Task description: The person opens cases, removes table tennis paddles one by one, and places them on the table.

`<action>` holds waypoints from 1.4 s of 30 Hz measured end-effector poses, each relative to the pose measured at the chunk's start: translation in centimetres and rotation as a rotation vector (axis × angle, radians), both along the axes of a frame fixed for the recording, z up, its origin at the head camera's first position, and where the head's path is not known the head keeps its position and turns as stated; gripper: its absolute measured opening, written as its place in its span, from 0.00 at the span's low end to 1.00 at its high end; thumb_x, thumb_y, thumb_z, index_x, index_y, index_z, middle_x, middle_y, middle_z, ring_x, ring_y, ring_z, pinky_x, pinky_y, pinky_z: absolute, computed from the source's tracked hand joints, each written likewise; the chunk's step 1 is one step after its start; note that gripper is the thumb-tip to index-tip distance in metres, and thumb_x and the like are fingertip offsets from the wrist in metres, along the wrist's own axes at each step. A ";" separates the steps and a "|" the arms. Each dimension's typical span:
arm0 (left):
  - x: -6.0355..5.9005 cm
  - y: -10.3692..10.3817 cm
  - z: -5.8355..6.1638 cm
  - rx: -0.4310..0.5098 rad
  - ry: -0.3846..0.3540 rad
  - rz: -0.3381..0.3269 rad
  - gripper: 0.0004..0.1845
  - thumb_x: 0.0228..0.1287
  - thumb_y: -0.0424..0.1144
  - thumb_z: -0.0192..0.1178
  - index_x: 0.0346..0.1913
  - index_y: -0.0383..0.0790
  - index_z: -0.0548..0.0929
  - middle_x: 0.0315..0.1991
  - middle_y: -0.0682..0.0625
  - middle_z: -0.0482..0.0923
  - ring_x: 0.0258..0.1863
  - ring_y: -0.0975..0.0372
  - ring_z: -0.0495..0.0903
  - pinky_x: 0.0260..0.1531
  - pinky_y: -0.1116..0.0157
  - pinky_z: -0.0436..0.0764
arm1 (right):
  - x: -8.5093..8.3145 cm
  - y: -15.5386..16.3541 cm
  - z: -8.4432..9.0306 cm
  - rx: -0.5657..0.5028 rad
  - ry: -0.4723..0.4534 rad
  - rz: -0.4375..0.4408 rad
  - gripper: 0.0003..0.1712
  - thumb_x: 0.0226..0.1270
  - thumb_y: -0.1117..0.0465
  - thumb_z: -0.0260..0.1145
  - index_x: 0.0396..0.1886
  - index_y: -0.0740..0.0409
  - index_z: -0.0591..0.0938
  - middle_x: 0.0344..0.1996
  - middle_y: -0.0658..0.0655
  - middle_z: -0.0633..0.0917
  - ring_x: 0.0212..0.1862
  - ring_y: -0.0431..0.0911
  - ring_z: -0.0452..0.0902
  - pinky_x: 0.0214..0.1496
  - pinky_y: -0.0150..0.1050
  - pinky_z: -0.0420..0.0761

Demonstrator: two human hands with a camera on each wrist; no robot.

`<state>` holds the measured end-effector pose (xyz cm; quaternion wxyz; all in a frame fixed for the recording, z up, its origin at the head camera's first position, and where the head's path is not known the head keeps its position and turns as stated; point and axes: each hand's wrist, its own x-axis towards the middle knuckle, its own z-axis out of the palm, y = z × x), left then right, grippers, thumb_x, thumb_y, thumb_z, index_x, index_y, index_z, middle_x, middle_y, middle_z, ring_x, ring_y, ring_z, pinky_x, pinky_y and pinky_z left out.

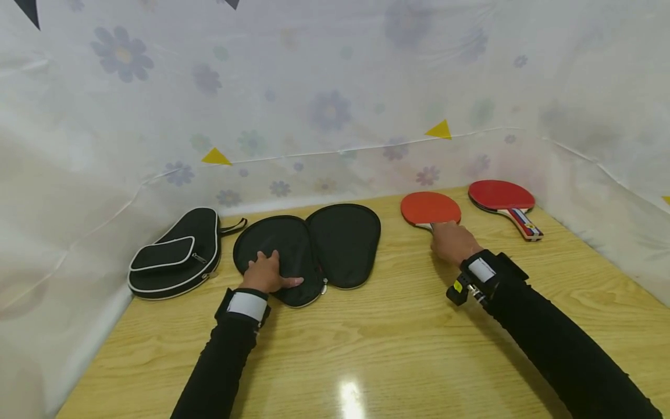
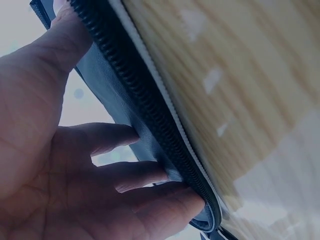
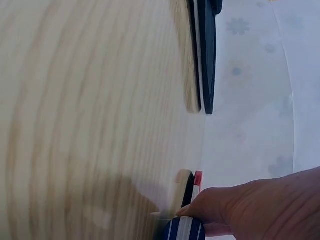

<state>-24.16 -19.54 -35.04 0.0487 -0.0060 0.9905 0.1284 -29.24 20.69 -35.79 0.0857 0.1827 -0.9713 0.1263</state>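
One open case (image 1: 300,250) and one gripped paddle (image 1: 431,208) lay well apart

Nearest, two dark sleeves (image 1: 217,372) slanted in over the worktop (image 1: 314,349) from the near left and near right. The left hand (image 1: 266,273) lay across the left half of the open case, its fingers spread apart and the thumb out to the right; it touched the case rather than gripping it. Opening the case looked done: its two halves spread side by side, with no paddle showing on either. To the left, a closed case (image 1: 175,254) with white piping was untouched.

The right hand (image 1: 454,243) reached farther, its back uppermost and its forearm angled from near right towards the far side. Its fingers were clamped on the handle of the gripped paddle, which was right of the open case, red face up. Taking hold seemed done; whether the blade was slightly raised could not be told.

Farther right, a second paddle (image 1: 503,198) lay with no hand on it, so the work appeared to be at an early stage. Behind everything hung a flowered white sheet (image 1: 324,75).
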 end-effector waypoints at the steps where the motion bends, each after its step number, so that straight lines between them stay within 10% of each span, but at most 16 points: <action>1: 0.0 0.0 0.0 0.000 0.000 0.000 0.56 0.58 0.58 0.72 0.76 0.24 0.57 0.71 0.17 0.48 0.66 0.21 0.53 0.62 0.32 0.63 | -0.1 0.3 0.0 0.000 0.008 -0.004 0.03 0.67 0.73 0.58 0.34 0.71 0.73 0.14 0.54 0.66 0.16 0.46 0.64 0.21 0.38 0.64; 21: 0.2 0.0 0.1 0.005 0.000 0.002 0.55 0.59 0.58 0.71 0.76 0.25 0.57 0.72 0.17 0.48 0.66 0.21 0.53 0.62 0.32 0.64 | -1.6 4.1 -0.5 -0.050 -0.129 -0.082 0.18 0.72 0.71 0.53 0.56 0.79 0.71 0.22 0.60 0.70 0.26 0.53 0.70 0.31 0.46 0.69; 33: 0.2 0.0 0.3 -0.002 0.009 -0.008 0.56 0.58 0.58 0.72 0.75 0.24 0.58 0.71 0.16 0.49 0.66 0.20 0.54 0.61 0.32 0.64 | -1.8 4.7 -0.3 -0.051 -0.144 -0.038 0.03 0.70 0.72 0.54 0.38 0.71 0.73 0.19 0.55 0.66 0.22 0.49 0.65 0.28 0.43 0.66; 42: 0.1 -0.1 0.0 0.001 0.000 -0.003 0.55 0.59 0.58 0.71 0.76 0.24 0.57 0.71 0.17 0.49 0.66 0.20 0.54 0.61 0.32 0.65 | -2.3 5.0 -0.7 -0.050 -0.179 -0.044 0.12 0.69 0.71 0.55 0.48 0.76 0.74 0.22 0.60 0.73 0.23 0.50 0.70 0.28 0.43 0.68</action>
